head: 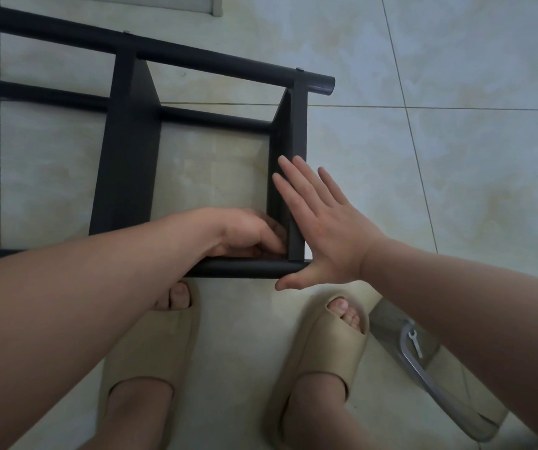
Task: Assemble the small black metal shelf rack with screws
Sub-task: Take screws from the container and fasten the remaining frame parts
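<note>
The black shelf rack (124, 164) lies on the tiled floor (456, 157). The right hand (329, 235) presses flat, fingers spread, against its end panel (290, 131). The left hand (245, 232) curls its fingers into the panel's inner corner; whether they pinch anything I cannot tell.

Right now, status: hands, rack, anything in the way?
Right hand open, flat against end panel of black metal shelf rack. Left hand curled at inner corner joint; contents hidden. Small silver wrench by right foot.
</note>
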The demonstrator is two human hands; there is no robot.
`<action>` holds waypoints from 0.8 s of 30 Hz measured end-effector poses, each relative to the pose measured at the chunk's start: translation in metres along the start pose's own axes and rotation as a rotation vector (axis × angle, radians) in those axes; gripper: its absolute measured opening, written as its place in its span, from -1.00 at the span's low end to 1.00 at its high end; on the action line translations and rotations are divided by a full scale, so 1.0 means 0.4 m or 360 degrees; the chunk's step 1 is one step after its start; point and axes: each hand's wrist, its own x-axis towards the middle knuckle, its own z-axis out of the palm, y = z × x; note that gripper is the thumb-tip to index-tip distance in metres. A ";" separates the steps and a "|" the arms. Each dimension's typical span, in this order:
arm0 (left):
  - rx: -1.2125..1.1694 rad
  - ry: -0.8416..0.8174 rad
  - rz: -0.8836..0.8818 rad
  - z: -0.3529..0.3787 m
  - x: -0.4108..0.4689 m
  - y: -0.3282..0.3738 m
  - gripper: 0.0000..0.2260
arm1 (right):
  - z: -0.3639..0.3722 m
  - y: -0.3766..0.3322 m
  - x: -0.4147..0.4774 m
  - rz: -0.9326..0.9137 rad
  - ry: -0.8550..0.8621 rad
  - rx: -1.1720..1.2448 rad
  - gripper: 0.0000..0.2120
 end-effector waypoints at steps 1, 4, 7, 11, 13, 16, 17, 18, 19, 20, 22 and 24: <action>0.0002 -0.0036 -0.0015 0.001 0.000 0.000 -0.63 | 0.000 0.000 0.000 -0.0001 -0.0001 0.0003 0.31; 0.0074 -0.0127 -0.0075 0.003 -0.002 0.002 -0.63 | -0.001 0.001 0.002 -0.0001 -0.0015 0.0006 0.31; 0.0129 -0.0092 -0.0058 -0.005 -0.001 0.011 -0.60 | -0.004 0.005 0.014 0.0000 -0.0027 -0.0014 0.31; 0.0122 0.0011 -0.0004 -0.026 -0.003 0.023 -0.64 | -0.010 0.012 0.036 -0.0012 -0.0021 -0.0024 0.32; 0.0138 0.0061 0.0024 -0.033 -0.002 0.025 -0.74 | -0.011 0.015 0.043 -0.0026 -0.0006 -0.0015 0.31; 0.0171 0.0103 0.0077 -0.034 -0.001 0.029 -0.84 | -0.010 0.021 0.049 -0.0045 0.0008 -0.0007 0.31; 0.0177 0.0103 0.0094 -0.036 0.000 0.032 -0.84 | -0.010 0.024 0.053 -0.0054 0.0012 -0.0011 0.30; 0.0176 0.0092 0.0109 -0.038 0.000 0.035 -0.84 | -0.011 0.027 0.057 -0.0062 0.0015 -0.0017 0.30; 0.0166 0.0073 0.0120 -0.040 0.001 0.037 -0.84 | -0.013 0.030 0.061 -0.0069 0.0015 -0.0020 0.30; 0.0150 0.0059 0.0126 -0.042 0.002 0.040 -0.84 | -0.015 0.033 0.065 -0.0074 0.0011 -0.0023 0.30; 0.0116 0.0051 0.0132 -0.046 0.003 0.046 -0.82 | -0.018 0.039 0.071 -0.0085 0.0000 -0.0033 0.31; 0.0084 0.0047 0.0132 -0.047 0.003 0.048 -0.82 | -0.020 0.042 0.074 -0.0091 -0.0003 -0.0043 0.31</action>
